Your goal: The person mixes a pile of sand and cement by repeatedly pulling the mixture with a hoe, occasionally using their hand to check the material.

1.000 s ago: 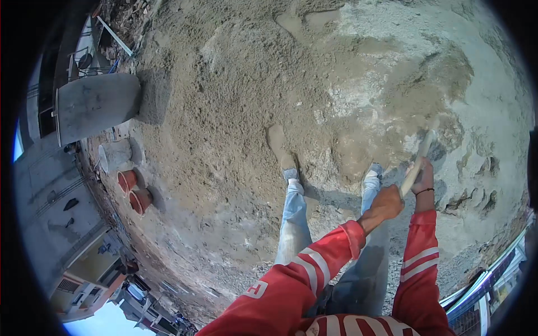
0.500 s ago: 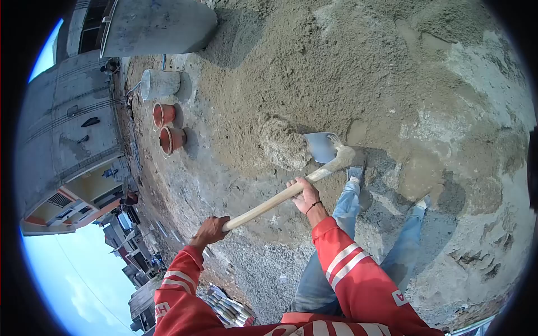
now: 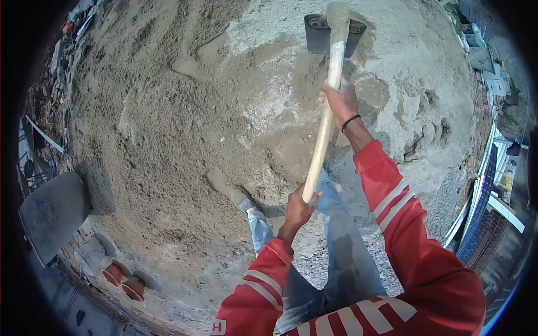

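A hoe with a pale wooden handle and a broad metal blade stretches away from me, its head at the top of the view. My left hand is wrapped round the butt end of the handle, close above my legs. Farther up, nearer the head, my right hand grips the same handle, a dark band on its wrist. The blade overlaps the pale grey ground beyond my feet. Damp grey-brown sand spreads out to the left of the hoe.
At the lower left stand a large grey trough-like container, a whitish bucket and two reddish buckets. My shoe rests on the sand's edge. Metal sheets and bars line the right side.
My view has turned to the right. The hoe has swung away from the sand heap and the buckets, its head now far out ahead; both hands have kept hold of the handle.
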{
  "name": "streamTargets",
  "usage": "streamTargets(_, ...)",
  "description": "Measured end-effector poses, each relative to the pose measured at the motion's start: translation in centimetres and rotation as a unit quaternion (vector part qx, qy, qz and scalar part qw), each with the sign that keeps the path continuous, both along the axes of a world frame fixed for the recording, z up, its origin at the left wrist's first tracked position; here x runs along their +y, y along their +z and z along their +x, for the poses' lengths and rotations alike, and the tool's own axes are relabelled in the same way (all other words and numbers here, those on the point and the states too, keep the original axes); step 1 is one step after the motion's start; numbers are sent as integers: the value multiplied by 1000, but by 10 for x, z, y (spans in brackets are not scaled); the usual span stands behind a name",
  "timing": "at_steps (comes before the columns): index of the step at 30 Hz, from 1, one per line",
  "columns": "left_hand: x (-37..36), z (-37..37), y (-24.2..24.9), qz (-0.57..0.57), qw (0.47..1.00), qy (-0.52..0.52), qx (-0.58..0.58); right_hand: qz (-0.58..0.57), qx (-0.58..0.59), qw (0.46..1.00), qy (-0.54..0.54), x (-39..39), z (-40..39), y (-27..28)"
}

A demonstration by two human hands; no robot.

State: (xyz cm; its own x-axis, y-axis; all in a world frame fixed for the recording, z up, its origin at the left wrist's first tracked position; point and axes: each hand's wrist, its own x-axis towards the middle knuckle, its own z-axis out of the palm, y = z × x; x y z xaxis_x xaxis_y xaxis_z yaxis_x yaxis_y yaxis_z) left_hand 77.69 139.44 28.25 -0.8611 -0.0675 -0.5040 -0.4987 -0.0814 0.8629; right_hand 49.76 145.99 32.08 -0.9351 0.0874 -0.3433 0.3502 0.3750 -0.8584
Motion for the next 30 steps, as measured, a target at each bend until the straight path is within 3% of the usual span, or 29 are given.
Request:
streamTargets(1, 36, -47, -11, 20, 991, 52, 124, -26, 29, 999, 9, 17, -32, 40)
streamTargets(3, 79, -148, 17, 63, 994, -6, 89, -18, 84, 996, -6, 61, -95, 72)
streamTargets(5, 138, -229, 10, 90, 979, 32, 180, 8, 103, 995, -8, 114, -135, 67)
streamTargets(6, 158, -265, 19, 86, 983, -4, 160, 31, 126, 992, 0, 137, -148, 61)
streamTargets(7, 177, -293, 23, 82, 986, -39, 142, 123, 120, 985, -13, 159, -152, 54)
streamTargets(8, 206, -308, 10, 82, 986, -46, 137, 123, 116, 985, -20, 186, -159, 35)
streamTargets(10, 269, -316, -32, 120, 982, -18, 147, 236, 116, 964, -31, 245, -156, -26)
streamTargets(13, 326, -252, -104, 135, 985, -12, 107, 330, -11, 943, -40, 310, -104, -116)
streamTargets(14, 329, -225, -113, 92, 994, -59, 22, 357, -113, 926, -36, 328, -78, -149)
streamTargets(16, 328, -174, -123, 37, 990, -112, -81, 200, -287, 932, -98, 352, -25, -205)
streamTargets(17, 322, -158, -124, 24, 988, -119, -100, 299, -229, 924, -72, 354, 2, -230)
streamTargets(20, 292, -144, -99, 37, 973, -133, -185, 251, -205, 942, -82, 343, 40, -255)
streamTargets(24, 233, -166, -44, 39, 967, -120, -220, 130, -273, 948, -96, 298, 35, -226)
streamTargets(27, 184, -159, -33, 115, 971, -53, -205, -137, -293, 920, -223, 237, 28, -167)
streamTargets(30, 118, -132, -19, 88, 967, -104, -214, -156, -328, 891, -274, 173, 50, -134)
